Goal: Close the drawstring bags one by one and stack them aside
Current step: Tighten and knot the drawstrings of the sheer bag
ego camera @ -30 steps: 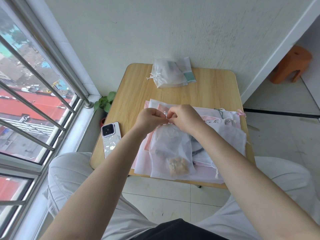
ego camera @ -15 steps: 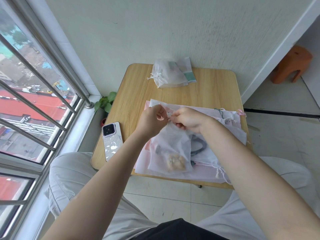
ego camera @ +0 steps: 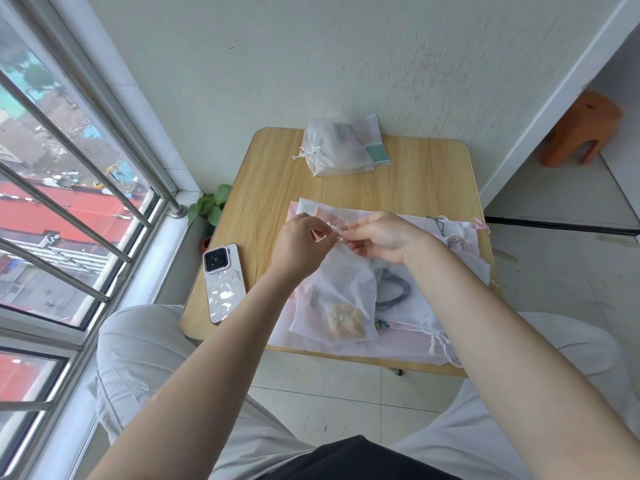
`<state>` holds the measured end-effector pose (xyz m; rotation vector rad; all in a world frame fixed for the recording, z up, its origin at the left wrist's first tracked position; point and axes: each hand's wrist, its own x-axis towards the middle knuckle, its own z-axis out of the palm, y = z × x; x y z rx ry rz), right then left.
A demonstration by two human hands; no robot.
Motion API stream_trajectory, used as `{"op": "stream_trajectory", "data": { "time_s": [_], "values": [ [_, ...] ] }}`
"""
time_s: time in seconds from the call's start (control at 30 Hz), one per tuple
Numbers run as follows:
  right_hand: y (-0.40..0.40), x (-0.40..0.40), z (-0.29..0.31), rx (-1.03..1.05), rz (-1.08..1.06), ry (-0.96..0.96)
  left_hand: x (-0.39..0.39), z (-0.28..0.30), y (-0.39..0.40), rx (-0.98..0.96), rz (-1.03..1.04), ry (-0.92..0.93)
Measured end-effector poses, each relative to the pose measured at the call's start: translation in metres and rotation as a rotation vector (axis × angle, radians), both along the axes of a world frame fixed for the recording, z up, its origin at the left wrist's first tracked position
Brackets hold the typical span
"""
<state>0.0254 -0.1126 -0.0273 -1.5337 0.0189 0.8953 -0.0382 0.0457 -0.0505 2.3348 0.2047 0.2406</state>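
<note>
A sheer white drawstring bag (ego camera: 341,299) with a brownish item inside lies on a pile of white and pink bags (ego camera: 408,341) on the small wooden table (ego camera: 426,181). At its gathered neck my left hand (ego camera: 299,245) and my right hand (ego camera: 381,239) each pinch the white drawstring (ego camera: 335,228). Another bag in the pile holds a black ring-shaped item (ego camera: 394,289). Tied bags (ego camera: 337,148) are stacked at the table's far edge by the wall.
A phone (ego camera: 223,284) lies face down at the table's left front corner. A small green plant (ego camera: 209,206) stands by the barred window on the left. An orange stool (ego camera: 581,129) stands at the far right. My knees sit under the table's front edge.
The bag's neck has been drawn tighter. My hands have parted slightly, fingertips on the string ends, and the bag has shifted a little to the left on the pile.
</note>
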Motion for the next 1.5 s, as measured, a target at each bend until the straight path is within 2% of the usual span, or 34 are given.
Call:
{"op": "stream_trajectory", "data": {
  "time_s": [0.23,0.47,0.57,0.73,0.87,1.03,1.13,1.2,1.3,1.4,1.5],
  "values": [
    [-0.005,0.002,-0.013,-0.153,-0.183,-0.210,0.005,0.009,0.007,0.105,-0.032,0.164],
    [-0.007,0.007,-0.024,-0.023,-0.356,-0.122,0.003,0.013,0.025,0.280,-0.214,0.316],
    [-0.005,0.010,-0.030,-0.043,-0.410,-0.138,0.001,0.012,0.028,0.361,-0.276,0.329],
    [0.000,0.014,-0.029,-0.044,-0.417,-0.145,0.002,0.007,0.031,0.380,-0.275,0.317],
    [0.009,0.021,-0.008,-0.027,-0.306,-0.185,0.013,0.016,0.028,0.166,-0.321,0.222],
    [0.018,0.036,0.015,-0.135,-0.171,-0.258,0.049,0.027,0.020,0.300,-0.385,0.360],
    [0.017,0.058,0.031,-0.325,-0.118,-0.428,0.076,0.040,0.029,0.149,-0.259,0.325],
    [0.016,0.077,0.047,-0.447,0.012,-0.535,0.093,0.048,0.036,-0.026,-0.125,0.269],
    [0.022,0.115,0.065,-0.740,0.205,-0.715,0.124,0.052,0.042,-0.213,0.006,0.189],
    [0.036,0.150,0.071,-0.902,0.077,-0.953,0.158,0.048,0.042,-0.442,0.142,0.136],
    [0.052,0.172,0.062,-0.811,0.003,-1.015,0.187,0.033,0.042,-0.767,0.300,0.125]
  ]
}}
